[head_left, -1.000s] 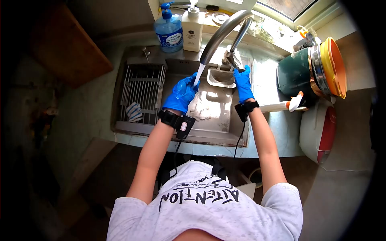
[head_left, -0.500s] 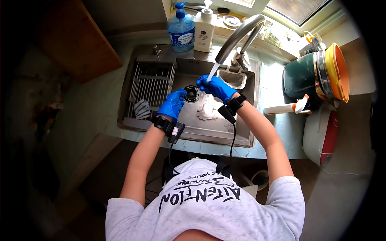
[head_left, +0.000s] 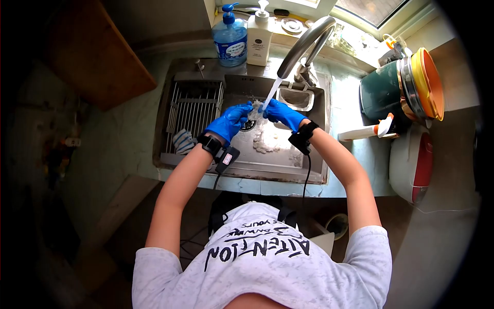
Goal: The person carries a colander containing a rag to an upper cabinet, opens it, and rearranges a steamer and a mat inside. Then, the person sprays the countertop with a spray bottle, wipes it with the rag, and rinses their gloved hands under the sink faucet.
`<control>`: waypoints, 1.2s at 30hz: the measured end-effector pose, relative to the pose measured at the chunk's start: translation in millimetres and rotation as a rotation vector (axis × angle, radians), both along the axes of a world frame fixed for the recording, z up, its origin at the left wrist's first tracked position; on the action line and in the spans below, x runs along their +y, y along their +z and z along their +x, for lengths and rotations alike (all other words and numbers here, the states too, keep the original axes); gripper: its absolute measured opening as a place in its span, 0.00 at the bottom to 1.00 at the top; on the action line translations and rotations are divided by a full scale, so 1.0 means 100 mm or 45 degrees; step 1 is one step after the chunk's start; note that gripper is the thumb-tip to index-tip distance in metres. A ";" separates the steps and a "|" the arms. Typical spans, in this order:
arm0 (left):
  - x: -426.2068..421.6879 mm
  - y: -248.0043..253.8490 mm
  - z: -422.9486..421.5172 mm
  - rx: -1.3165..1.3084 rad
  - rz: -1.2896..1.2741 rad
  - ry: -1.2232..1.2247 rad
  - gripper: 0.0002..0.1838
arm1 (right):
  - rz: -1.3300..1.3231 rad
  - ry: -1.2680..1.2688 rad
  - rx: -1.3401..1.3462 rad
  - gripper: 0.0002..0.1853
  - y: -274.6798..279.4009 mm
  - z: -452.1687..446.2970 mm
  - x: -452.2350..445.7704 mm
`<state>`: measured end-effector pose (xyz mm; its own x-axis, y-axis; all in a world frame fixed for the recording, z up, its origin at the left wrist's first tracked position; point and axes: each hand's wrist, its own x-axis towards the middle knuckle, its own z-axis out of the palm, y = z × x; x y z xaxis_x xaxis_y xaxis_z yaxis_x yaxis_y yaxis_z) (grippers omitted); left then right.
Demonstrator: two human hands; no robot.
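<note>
Under the running water of the curved faucet (head_left: 303,45), my gloved hands are close together above the sink (head_left: 242,154). My left hand (head_left: 230,122) is closed, its fingertips at a pale, crumpled-looking patch (head_left: 256,110) between the hands; splashing blurs it, so I cannot tell whether it is a thing or only water. My right hand (head_left: 284,114) is closed too, fingertips beside the stream; what they pinch, if anything, is hidden. Below the hands lies the dark round drain (head_left: 249,125), partly covered. Whitish foam or residue (head_left: 265,147) lies on the sink floor.
A metal drying rack (head_left: 193,110) with a striped cloth (head_left: 182,141) fills the sink's left side. Behind stand a blue pump bottle (head_left: 230,44) and a white one (head_left: 259,41). A caddy (head_left: 296,99) sits back right. Stacked buckets (head_left: 381,90) and a spray bottle (head_left: 360,133) stand right.
My left hand has moved up and right, toward the stream. My right hand has shifted slightly right. The pale patch and splashes now show between them.
</note>
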<state>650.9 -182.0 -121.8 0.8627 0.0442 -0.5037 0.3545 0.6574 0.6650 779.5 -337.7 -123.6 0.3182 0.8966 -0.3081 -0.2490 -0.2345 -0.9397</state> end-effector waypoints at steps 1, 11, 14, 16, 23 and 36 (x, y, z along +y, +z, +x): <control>-0.04 -0.08 0.14 -0.081 0.097 0.011 0.02 | 0.000 -0.005 -0.003 0.11 0.03 0.05 -0.07; -0.44 0.05 0.49 -0.249 0.449 -0.255 0.11 | -0.582 -0.480 -0.903 0.24 -0.08 0.67 -0.82; -0.50 0.05 0.40 -0.068 0.662 -0.269 0.14 | -0.463 -0.621 -1.173 0.16 -0.20 0.97 -0.79; -0.41 0.04 0.32 -0.005 0.843 -0.452 0.19 | -0.385 -0.610 -1.464 0.15 -0.24 1.10 -0.75; -0.03 -0.41 0.02 -0.201 1.110 -0.627 0.17 | -0.364 -0.651 -0.942 0.15 0.02 1.17 -0.45; 0.12 1.04 -0.18 -0.389 0.910 0.088 0.16 | -0.215 -0.286 -1.723 0.02 0.84 0.23 -0.80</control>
